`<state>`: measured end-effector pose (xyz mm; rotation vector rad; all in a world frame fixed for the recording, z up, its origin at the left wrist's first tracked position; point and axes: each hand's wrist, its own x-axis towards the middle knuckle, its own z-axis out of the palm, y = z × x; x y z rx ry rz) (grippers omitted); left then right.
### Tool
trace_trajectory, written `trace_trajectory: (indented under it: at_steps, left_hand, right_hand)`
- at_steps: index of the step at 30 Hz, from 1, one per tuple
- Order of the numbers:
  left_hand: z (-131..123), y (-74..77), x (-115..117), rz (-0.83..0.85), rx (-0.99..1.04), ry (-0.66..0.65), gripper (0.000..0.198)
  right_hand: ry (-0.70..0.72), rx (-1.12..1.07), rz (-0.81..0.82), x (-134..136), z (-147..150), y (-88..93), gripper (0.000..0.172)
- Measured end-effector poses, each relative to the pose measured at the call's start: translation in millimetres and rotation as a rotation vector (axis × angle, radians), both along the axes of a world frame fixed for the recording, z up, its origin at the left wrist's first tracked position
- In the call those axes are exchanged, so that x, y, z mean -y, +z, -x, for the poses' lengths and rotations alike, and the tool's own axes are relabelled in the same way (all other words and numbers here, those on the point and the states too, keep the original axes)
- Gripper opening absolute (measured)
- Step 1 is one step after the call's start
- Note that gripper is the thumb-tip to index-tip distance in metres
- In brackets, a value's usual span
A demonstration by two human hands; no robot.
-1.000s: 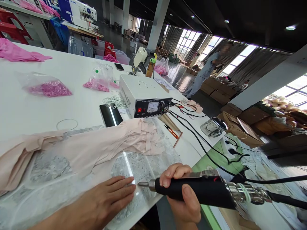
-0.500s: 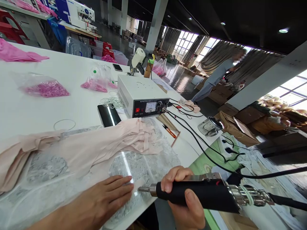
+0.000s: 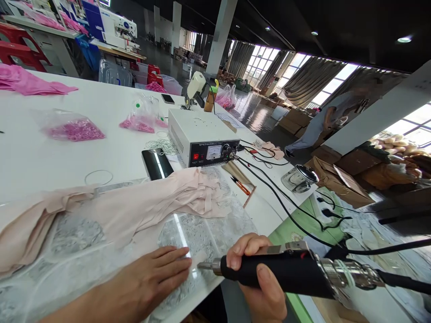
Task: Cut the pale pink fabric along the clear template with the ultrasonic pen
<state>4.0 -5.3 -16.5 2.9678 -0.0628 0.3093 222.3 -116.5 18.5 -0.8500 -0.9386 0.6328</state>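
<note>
My right hand is wrapped round a black handheld tool, whose metal tip points left, close to my left fingertips. Flat on the marbled sheet lies my left hand, palm down, fingers stretched out over a thin, pale piece of fabric. Pale pink fabric pieces are layered just beyond my left hand. A white control box with a red switch and a dial stands behind them, with black cables at its front right.
Around the box are a black phone, orange-handled snips, a glass jar and bags of pink bits. A sewing machine stands at the back left. A person is in the right background.
The person in the background has moved right and now leans forward. My view has shifted slightly; my hands and the tool keep about the same positions relative to each other.
</note>
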Motion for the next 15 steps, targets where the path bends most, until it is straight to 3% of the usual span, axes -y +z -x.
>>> trace_trajectory:
  at_steps: [10, 15]
  left_hand:
    - [-1.8, 0.9, 2.8, 0.011, 0.064, -0.005, 0.042]
    - [0.5, 3.5, -0.6, 0.116, 0.124, 0.028, 0.032]
  right_hand:
    - [-0.047, -0.093, -0.071, -2.1, -8.5, -3.4, 0.019]
    - [-0.051, -0.053, -0.080, -3.7, -7.1, -9.2, 0.019]
